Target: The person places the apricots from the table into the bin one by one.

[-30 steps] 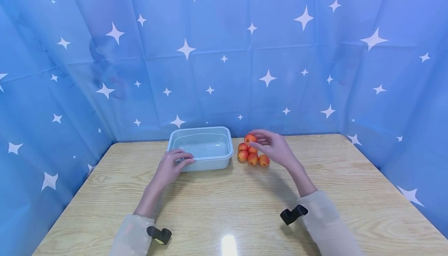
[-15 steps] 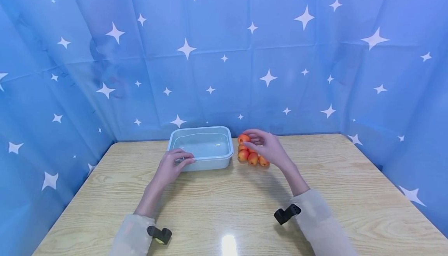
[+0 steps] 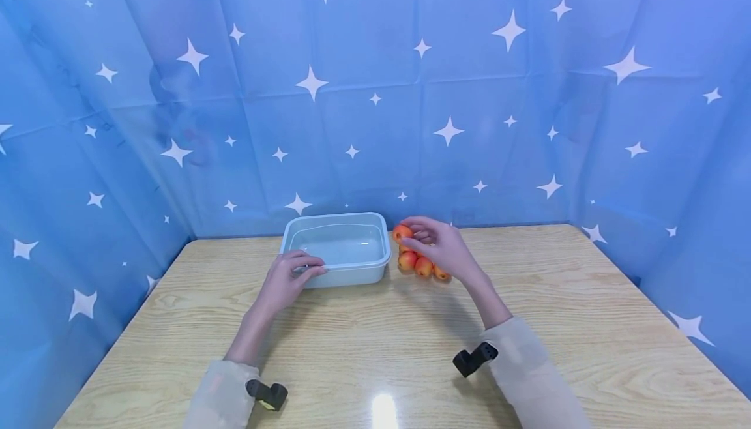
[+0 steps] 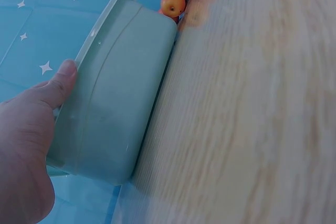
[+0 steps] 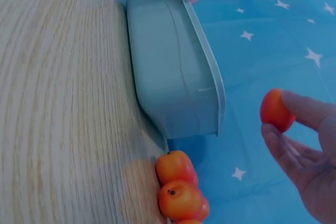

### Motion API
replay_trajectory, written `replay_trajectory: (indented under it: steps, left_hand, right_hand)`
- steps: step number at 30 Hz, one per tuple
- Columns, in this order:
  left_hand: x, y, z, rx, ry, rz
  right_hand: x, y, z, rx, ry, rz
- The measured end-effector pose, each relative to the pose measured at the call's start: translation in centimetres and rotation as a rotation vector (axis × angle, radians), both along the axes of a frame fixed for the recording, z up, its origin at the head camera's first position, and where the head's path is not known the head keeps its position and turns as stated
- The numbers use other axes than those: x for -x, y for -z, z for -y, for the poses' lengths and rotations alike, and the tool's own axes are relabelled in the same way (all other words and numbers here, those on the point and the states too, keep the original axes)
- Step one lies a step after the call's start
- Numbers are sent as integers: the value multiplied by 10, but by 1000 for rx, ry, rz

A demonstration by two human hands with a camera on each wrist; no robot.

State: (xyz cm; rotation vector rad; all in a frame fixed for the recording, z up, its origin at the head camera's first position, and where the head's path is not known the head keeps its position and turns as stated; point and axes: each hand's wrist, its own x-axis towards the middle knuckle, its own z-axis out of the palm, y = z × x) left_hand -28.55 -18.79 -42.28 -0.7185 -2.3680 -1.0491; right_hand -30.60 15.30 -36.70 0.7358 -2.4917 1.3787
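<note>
A pale blue-grey plastic container (image 3: 352, 275) stands at the back of the wooden table, with nothing visible inside it. My left hand (image 3: 305, 267) grips its front-left rim, the thumb (image 4: 64, 74) pressed against the outer wall (image 4: 115, 108). My right hand (image 3: 414, 235) pinches one small orange-red fruit (image 3: 401, 231) in the air just right of the container's rim. That fruit (image 5: 275, 109) sits between thumb and fingertips (image 5: 302, 106) in the right wrist view. Several more fruits (image 3: 415, 263) lie in a cluster on the table beneath that hand, right beside the container's wall (image 5: 173, 82).
The wooden table (image 3: 375, 338) stretches bare toward me in front of the container. A blue star-printed cloth (image 3: 375, 90) closes off the back and both sides. A black wrist mount (image 3: 474, 358) sits on each sleeve.
My right hand has carried the pinched fruit leftward, from above the cluster to near the container's right rim. The left hand and the container have stayed put.
</note>
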Motion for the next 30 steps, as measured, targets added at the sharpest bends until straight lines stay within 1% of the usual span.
replay_trajectory:
  steps: [3, 10, 18, 24, 30]
  left_hand:
    - [0, 0, 0, -4, 2, 3]
    - [0, 0, 0, -3, -11, 27]
    - [0, 0, 0, -9, 3, 16]
    - [0, 1, 0, -6, -9, 20]
    - [0, 1, 0, -7, -11, 21]
  right_hand:
    - [1, 0, 3, 16, -13, -3]
    - [-1, 1, 11, 36, -19, 23]
    - [-2, 6, 18, 24, -27, 17]
    - [-3, 9, 23, 23, -55, 5]
    - [-2, 14, 27, 11, -72, 17]
